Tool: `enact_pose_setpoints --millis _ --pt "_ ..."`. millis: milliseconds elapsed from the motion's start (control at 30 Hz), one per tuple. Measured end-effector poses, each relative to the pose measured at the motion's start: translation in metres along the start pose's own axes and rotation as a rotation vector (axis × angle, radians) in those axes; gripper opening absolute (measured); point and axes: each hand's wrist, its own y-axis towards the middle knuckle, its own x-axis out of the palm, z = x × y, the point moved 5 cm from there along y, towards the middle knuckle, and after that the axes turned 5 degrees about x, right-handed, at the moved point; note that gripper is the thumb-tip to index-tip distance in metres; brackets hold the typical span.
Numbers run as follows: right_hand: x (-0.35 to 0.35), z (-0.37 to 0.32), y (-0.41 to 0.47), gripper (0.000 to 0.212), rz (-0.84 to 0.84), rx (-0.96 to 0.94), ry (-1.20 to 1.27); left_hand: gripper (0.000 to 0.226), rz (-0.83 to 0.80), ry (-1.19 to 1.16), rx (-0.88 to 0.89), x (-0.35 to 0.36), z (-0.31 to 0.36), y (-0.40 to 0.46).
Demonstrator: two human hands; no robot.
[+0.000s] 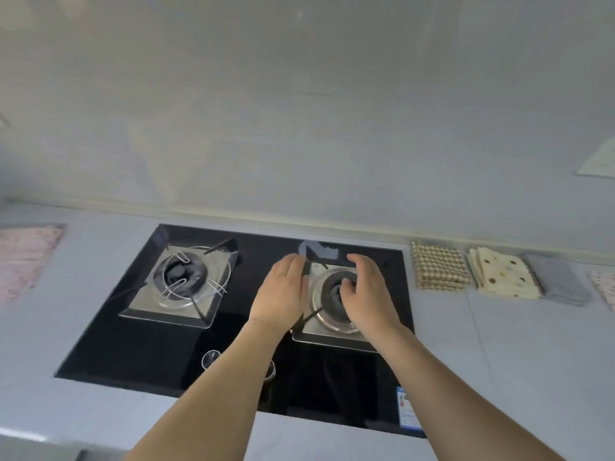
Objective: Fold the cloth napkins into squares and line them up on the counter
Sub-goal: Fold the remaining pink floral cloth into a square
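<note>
Above right burner (336,291), empty hands (279,291) (367,294), folded napkins (439,269) rightward

**Bare forearms, nothing worn**

Two bare forearms enter from 6 o'clock. No sleeve shows on either. The left hand (283,291) and the right hand (367,294) carry no visible ring, watch, glove or bracelet.

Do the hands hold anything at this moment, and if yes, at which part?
Nothing is held. The left hand and the right hand hang empty, fingers loosely curled, over the right burner of the black glass gas stove.
</note>
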Motion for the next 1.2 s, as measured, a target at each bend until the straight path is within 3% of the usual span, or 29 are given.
enact_pose_setpoints --millis 467,733,1033,1200 --pt "0.189 -0.185 -0.011 0.044 -0.205 -0.112 0.014 0.034 0.092 0.044 -0.187 -0.147 -0.229 -0.087" --pt "0.304 -0.306 -0.026 0.042 -0.207 -0.107 -0.006 0.041 0.035 0.095 -0.276 -0.227 -0.372 -0.136" --pt "0.444 -0.412 -0.025 0.040 -0.381 -0.254 -0.045 0.033 0.002 0.175 -0.369 -0.312 -0.539 -0.190" --pt "0.547 -0.468 -0.024 0.030 -0.456 -0.307 -0.129 0.030 -0.131 0.178 -0.425 -0.337 -0.666 -0.212"
